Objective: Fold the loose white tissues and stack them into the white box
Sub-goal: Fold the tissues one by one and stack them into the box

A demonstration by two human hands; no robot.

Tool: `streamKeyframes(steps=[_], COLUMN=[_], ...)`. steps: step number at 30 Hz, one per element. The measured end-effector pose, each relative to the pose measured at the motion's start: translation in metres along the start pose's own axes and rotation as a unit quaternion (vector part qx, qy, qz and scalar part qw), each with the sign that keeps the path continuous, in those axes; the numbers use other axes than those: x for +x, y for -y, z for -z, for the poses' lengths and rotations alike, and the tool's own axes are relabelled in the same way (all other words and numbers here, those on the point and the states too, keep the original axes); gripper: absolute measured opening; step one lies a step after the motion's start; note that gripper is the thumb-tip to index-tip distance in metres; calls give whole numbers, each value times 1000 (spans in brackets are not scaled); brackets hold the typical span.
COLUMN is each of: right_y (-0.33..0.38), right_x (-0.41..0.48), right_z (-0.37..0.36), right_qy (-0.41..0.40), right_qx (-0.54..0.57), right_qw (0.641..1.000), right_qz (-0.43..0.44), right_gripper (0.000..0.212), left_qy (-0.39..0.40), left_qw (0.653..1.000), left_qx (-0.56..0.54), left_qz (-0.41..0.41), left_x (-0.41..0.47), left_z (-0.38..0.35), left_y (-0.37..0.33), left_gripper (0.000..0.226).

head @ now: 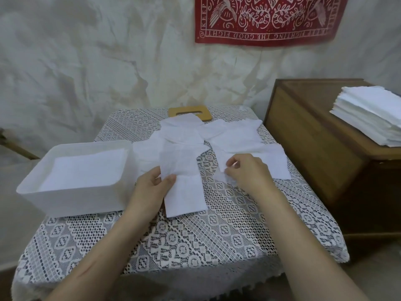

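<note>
1. White lace cloth covers the table [217, 246] in front of you, edge to edge.
2. Wooden cabinet [303, 148] stands just beside the table on your right.
3. Red printed cloth [267, 18] hangs on the wall, top right.
4. White box [71, 198] sits open on the table's left side. Folded tissues [86, 170] lie flat inside it, below the rim.
5. Loose tissues [234, 135] lie spread and overlapping across the far middle of the table, to the right of the box.
6. Tissue stack [368, 118] rests on top of the cabinet, well apart from the box.
7. Near tissue [184, 192] lies lengthwise toward you, just right of the box's front corner.
8. Right-side tissue [275, 161] lies flat near the table's right edge.
9. Your left hand [152, 187] pinches the left edge of the near tissue, thumb on top.
10. Your right hand [247, 170] is curled, fingertips pinching the left edge of the right-side tissue.
11. Wooden lid [207, 115] with a slot lies at the far edge, partly under the loose tissues.
</note>
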State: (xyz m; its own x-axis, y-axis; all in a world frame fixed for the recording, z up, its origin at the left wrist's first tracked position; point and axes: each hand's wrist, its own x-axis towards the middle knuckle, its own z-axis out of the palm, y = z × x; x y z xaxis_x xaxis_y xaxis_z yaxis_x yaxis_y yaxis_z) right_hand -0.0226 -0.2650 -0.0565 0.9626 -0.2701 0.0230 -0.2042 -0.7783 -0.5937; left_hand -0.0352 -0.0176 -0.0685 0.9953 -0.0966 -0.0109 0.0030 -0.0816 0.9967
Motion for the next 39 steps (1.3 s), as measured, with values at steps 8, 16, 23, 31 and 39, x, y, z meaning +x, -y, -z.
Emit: streamKeyframes(steps=[8, 16, 23, 31, 39], right_y=[-5, -8, -7, 0, 21], right_x=[-7, -16, -6, -2, -30], right_z=[8, 1, -9, -6, 7], right_qy=[80, 2, -29, -52, -8], right_qx=[2, -45, -78, -64, 120], right_qw=[996, 997, 995, 995, 988], right_qz=[45, 60, 58, 55, 100], right_gripper=[14, 3, 17, 11, 7], left_qy=[22, 29, 30, 26, 19], left_qw=[1000, 1000, 999, 1000, 1000], left_qx=[4, 2, 5, 2, 2], left_qz=[-6, -5, -11, -11, -3], left_x=[-1, -9, -9, -8, -12], left_z=[2, 2, 2, 3, 4], left_y=[-1, -3, -5, -6, -7], left_gripper=[21, 22, 21, 21, 18])
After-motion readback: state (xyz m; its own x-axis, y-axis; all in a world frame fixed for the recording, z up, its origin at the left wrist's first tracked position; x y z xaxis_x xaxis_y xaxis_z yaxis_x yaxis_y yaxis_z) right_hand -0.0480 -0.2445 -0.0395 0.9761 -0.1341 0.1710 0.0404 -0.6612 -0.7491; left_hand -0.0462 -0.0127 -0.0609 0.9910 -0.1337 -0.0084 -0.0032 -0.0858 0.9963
